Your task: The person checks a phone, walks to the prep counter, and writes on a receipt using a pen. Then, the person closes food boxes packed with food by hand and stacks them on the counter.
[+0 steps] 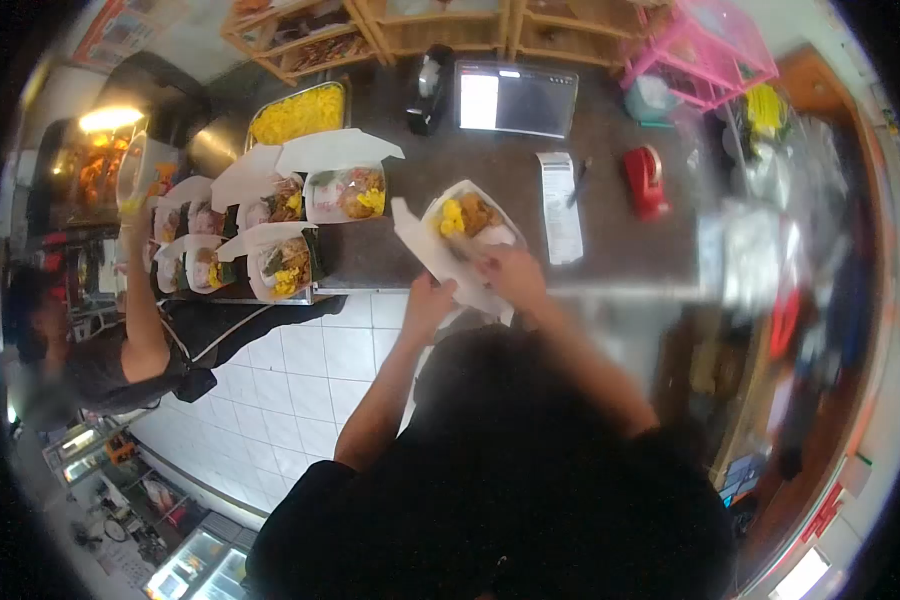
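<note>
An open white paper takeaway box [511, 216] sits in front of me near the counter's front edge, with its lid folded out to the left. Inside it are browned pieces of food and bright yellow food [452, 216]. My left hand [431, 300] is closed on the low edge of the lid. My right hand [513, 277] has its fingers curled at the box's near side, pinching the cardboard there; its fingertips are partly blurred. To the left, several more open takeaway boxes [345, 158] with rice, browned food and yellow food stand in two rows.
A metal tray of yellow food [298, 116] is behind the boxes. A tablet [516, 99], a receipt [560, 208], a pen [579, 182] and a red tape dispenser [647, 182] lie on the counter [410, 170]. Another person's arm [142, 300] reaches over the left end.
</note>
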{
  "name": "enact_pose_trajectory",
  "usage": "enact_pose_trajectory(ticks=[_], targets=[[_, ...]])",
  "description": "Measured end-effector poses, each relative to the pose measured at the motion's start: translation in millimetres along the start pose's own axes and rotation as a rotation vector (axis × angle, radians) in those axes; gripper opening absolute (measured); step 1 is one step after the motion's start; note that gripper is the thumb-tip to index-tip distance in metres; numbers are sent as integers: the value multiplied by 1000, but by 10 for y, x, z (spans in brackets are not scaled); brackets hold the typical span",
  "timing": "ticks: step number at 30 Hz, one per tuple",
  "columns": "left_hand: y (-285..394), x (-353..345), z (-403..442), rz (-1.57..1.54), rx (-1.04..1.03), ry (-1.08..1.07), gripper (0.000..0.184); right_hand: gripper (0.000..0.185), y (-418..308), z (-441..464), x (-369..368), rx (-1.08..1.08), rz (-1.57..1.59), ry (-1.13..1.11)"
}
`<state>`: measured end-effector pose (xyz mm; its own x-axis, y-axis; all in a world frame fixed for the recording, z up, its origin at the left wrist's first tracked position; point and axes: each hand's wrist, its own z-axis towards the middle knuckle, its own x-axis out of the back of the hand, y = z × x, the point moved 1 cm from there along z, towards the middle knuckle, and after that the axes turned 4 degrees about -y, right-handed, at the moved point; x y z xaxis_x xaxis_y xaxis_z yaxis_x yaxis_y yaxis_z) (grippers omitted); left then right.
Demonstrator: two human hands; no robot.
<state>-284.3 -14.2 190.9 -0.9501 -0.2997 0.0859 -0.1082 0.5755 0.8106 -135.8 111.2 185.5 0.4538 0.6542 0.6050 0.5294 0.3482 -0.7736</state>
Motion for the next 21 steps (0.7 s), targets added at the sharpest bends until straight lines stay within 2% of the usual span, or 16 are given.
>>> enact_pose_trajectory(ticks=[2, 4, 5, 7, 8, 9, 11, 12, 14, 15, 17, 19, 20, 21], targets=[[163, -194, -213, -94, 7, -193, 36, 21, -18, -313, 347, -262, 11, -67], [248, -379, -308, -215, 17, -329, 34, 23, 210, -707, 530, -382, -60, 10], [230, -472, -318, -280, 19, -352, 34, 25, 804, -977, 360, -279, -304, 33], [56, -586, -296, -412, -19, -362, 35, 20, 828, -1321, 481, -463, -276, -15], [-19, -616, -281, -486, -43, -365, 36, 19, 1072, -1583, 368, -367, -294, 36], [-40, -595, -319, -415, 11, -445, 36, 18, 1334, -1854, 247, -273, -317, 86], [171, -483, -382, -342, 65, -526, 38, 24, 1196, -2036, 366, -352, -139, -121], [487, -371, -469, -141, 159, -417, 43, 24, 1108, -2010, 403, -358, -135, -123], [345, -241, -439, 62, 142, -40, 63, 29, 806, -1876, 349, -396, 69, -93], [-69, -202, -335, 61, 32, 224, 77, 31, 622, -1699, 324, -358, 53, -35], [-279, -110, 3, 265, -352, 504, 94, 34, 329, -1245, 251, -319, 5, 78], [-154, -129, 356, 375, -390, 505, 99, 40, 105, -771, 216, -335, -83, 173], [-89, -143, 508, 487, -423, 517, 104, 41, 232, -550, 79, -334, -109, 262], [-166, -127, 697, 480, -435, 504, 104, 39, 358, -344, -25, -395, -149, 236]])
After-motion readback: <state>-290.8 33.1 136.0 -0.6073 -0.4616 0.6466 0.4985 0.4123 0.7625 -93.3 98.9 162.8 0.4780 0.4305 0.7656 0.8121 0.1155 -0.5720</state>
